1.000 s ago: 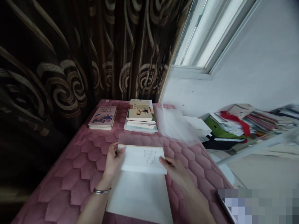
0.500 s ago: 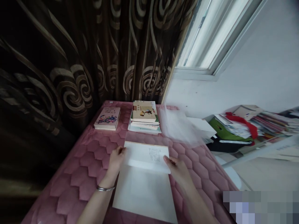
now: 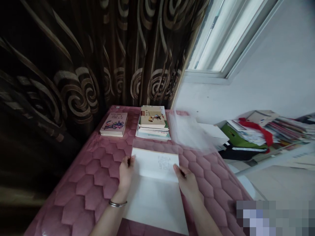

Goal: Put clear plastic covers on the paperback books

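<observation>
A book (image 3: 155, 200) lies opened out in front of me, with a blank pale panel nearer me and a page of small print beyond it. My left hand (image 3: 126, 173) pinches its left edge between thumb and fingers, a silver bangle on the wrist. Opposite, my right hand (image 3: 188, 182) grips the right edge beside the printed text. A clear plastic book cover (image 3: 155, 145) seems to extend past the book's far edge; how far it wraps round the book I cannot tell.
Beyond the book, on the pink quilted surface (image 3: 83, 183), stand a small stack of books (image 3: 114, 124) at left and a taller stack (image 3: 152, 121) in the middle. Clear plastic sheets (image 3: 189, 131) lie at right. Papers and a green folder (image 3: 242, 136) crowd a side shelf.
My left wrist and forearm have shifted a little to the right. Both hands keep their hold on the book, which has barely moved.
</observation>
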### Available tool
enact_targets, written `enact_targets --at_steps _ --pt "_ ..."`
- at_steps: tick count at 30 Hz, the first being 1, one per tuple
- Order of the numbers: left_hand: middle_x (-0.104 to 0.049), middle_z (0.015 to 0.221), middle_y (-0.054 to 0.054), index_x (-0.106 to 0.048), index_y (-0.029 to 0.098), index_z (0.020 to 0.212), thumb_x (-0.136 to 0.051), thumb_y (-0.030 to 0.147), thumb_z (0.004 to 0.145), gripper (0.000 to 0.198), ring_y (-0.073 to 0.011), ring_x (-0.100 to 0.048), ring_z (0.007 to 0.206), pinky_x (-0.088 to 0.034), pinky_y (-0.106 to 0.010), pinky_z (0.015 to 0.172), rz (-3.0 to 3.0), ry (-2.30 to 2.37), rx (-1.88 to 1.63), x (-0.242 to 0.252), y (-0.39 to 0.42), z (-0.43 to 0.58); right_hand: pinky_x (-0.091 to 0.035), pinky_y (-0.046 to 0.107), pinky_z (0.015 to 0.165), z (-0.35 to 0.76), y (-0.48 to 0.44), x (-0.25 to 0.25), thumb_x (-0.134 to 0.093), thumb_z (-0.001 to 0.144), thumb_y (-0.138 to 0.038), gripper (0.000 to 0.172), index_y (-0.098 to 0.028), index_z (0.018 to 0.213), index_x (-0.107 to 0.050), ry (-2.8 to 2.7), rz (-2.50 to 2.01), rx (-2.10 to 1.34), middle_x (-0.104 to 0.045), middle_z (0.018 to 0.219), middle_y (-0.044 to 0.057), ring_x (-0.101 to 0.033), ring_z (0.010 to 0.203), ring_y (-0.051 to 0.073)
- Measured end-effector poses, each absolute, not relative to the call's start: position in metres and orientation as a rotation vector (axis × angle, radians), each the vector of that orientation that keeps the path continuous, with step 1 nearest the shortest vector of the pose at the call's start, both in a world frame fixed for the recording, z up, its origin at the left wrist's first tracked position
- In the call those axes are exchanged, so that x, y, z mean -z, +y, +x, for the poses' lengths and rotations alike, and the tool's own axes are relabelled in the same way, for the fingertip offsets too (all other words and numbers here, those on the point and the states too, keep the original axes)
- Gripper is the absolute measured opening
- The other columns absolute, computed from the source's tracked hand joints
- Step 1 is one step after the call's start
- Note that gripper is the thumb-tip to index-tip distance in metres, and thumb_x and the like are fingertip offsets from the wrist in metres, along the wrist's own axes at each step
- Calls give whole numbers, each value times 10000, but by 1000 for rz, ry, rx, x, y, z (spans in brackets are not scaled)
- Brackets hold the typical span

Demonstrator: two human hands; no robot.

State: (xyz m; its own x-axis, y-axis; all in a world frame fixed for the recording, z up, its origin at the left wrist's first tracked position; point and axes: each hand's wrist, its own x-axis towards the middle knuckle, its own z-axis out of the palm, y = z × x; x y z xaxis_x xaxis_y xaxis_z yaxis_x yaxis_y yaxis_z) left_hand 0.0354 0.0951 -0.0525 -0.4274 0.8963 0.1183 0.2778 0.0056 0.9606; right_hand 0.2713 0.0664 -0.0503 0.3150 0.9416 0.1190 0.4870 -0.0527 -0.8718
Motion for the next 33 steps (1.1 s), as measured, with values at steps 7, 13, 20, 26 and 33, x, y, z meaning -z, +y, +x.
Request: enact_targets --at_steps 7,13,20,26,33 --pt "-497 540 34 -475 205 620 -553 585 735 404 -127 -464 531 -353 -229 527 1145 1589 -1455 53 86 26 -434 297 551 256 63 49 -416 827 -659 508 -201 692 -591 -1241 -1666 -603 -658 650 61 -583 624 228" --pt "-473 521 35 -450 213 585 -555 599 727 425 -129 -457 523 -330 -236 515 1239 1688 -1436 56 86 24 -398 274 542 252 60 51 -387 862 -652 504 -198 701 -535 -1205 -1654 -589 -628 624 44 -547 597 197" --pt "-532 596 24 -474 213 709 -583 569 729 372 -147 -517 555 -400 -258 555 1225 1722 -1537 56 85 26 -369 271 528 248 59 47 -375 867 -662 504 -220 651 -483 -1227 -1671 -552 -601 589 31 -522 575 187" --pt "-528 583 24 -459 222 693 -565 593 732 388 -154 -514 544 -396 -269 544 1225 1731 -1524 54 84 27 -412 285 559 253 60 52 -379 851 -684 521 -212 676 -514 -1207 -1675 -565 -636 633 52 -556 603 203" --pt "-491 566 29 -440 229 683 -545 591 730 381 -153 -495 531 -382 -271 527 1234 1752 -1541 53 83 30 -483 302 594 265 57 41 -555 756 -635 492 -153 788 -654 -1117 -1530 -816 -686 727 83 -631 713 257"
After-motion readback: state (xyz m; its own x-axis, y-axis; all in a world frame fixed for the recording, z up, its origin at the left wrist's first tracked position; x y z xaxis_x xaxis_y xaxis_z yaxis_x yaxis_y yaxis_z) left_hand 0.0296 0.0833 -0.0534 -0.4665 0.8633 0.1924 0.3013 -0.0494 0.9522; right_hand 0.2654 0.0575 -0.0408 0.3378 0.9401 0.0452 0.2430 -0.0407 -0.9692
